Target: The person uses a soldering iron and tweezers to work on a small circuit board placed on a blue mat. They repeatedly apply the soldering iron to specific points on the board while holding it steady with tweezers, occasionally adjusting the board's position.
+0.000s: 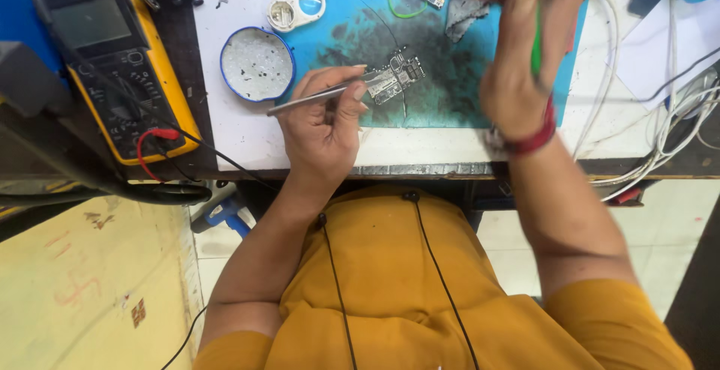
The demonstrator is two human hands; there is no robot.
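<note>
Working a circuit board [396, 79] on the blue mat [442, 100], near the bench's front edge.
Left hand [324, 124] gripping tweezers [319, 97] touching board; right hand [517, 55] raised, clutching a green tool [534, 32].

Electronics repair workbench: yellow multimeter [112, 55]; bare circuit boards [395, 79] on stained blue mat [450, 92]; tangled cables [675, 115]

Left hand [324, 122]: low, palm down, wrist bent back toward body; fingers [358, 91] pinched closed around thin metal shaft, thumb pressed against its side. Left forearm bare, angled up from lower left. Right hand [517, 62]: raised, back toward camera, slightly blurred; fingers closed around green shaft. Red band at right wrist. Right forearm bare, rising from lower right.
</note>
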